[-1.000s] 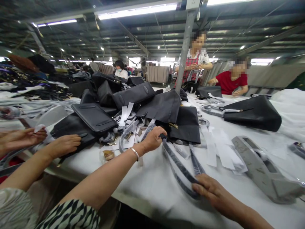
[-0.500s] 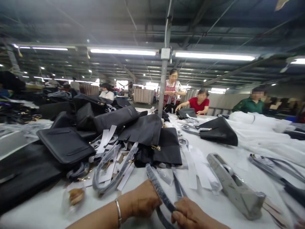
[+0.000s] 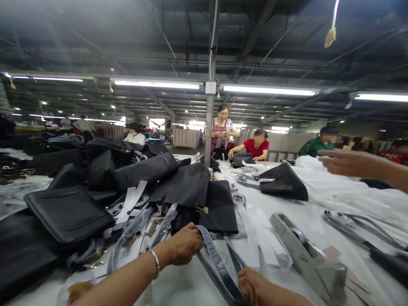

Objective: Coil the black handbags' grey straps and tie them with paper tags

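A dark bag strap (image 3: 219, 261) in clear plastic wrap runs in a loop between my hands, low in the middle of the head view. My left hand (image 3: 185, 245), with a silver bangle at the wrist, is closed on the strap's upper part. Lower down, my right hand (image 3: 253, 284) grips the strap near its bottom bend; some of its fingers are out of sight. Just beyond lies a black bag (image 3: 219, 208) with a gold-coloured clasp. White paper strips (image 3: 255, 233) lie right of it, beside a grey tape dispenser (image 3: 309, 255).
Black bags (image 3: 70, 212) are piled at the left. A metal post (image 3: 208, 127) rises behind them. White wrapping (image 3: 338, 191) and another black bag (image 3: 282, 180) lie right. A co-worker's hand (image 3: 357, 165) reaches in from the right; several people work beyond.
My left hand has moved up and left, and my right hand slightly right, so the strap stretches longer between them. A co-worker's hand has come in at the right. The view has shifted.
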Motion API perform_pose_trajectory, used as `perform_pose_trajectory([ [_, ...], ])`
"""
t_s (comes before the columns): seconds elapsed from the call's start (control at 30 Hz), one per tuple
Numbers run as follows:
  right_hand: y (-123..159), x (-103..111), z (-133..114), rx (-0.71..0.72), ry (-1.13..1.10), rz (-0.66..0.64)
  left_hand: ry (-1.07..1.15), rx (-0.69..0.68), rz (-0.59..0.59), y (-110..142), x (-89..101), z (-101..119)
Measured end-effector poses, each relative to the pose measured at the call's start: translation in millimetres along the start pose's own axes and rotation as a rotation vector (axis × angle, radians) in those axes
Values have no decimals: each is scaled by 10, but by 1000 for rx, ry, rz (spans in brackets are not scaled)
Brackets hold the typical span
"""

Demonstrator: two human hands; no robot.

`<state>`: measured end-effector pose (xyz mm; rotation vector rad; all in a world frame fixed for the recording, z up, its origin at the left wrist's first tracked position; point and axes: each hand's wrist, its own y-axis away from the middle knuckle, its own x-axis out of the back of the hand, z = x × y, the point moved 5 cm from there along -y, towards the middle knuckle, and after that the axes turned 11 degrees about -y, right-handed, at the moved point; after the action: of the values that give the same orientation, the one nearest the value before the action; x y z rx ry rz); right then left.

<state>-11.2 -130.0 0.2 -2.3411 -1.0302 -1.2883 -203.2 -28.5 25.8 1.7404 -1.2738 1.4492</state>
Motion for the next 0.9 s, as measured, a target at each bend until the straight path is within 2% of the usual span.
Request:
perform_pose_trajectory([
  [0.13,94,-3,-123,-143,3,0,-16,53,-70,-56,-74,-197],
  [0.2,137,-16,-235,-160,22,-7,48,58,-71,-11,-103,-170],
  [0.3,159,-33,-388,-108,103,-25,148,79,-40,148,-73,-74],
  [0.4,153,-62,-465,-43,184,-54,205,167,11,360,140,7],
  [0.5,125,-99,-488,7,244,-99,241,291,172,492,546,168],
  [0.57,99,-123,-505,46,287,-128,278,245,250,470,769,431],
  [0.6,91,-129,-517,58,307,-134,287,180,238,430,817,607],
  [0.67,97,-130,-542,54,327,-139,253,50,122,339,756,969],
  [0.73,147,-107,-568,19,316,-126,175,-11,10,285,569,1241],
  [0.83,278,-35,-615,11,257,-57,95,-26,1,276,338,1401],
  [0.9,358,26,-631,46,211,4,99,-21,57,288,314,1382],
])
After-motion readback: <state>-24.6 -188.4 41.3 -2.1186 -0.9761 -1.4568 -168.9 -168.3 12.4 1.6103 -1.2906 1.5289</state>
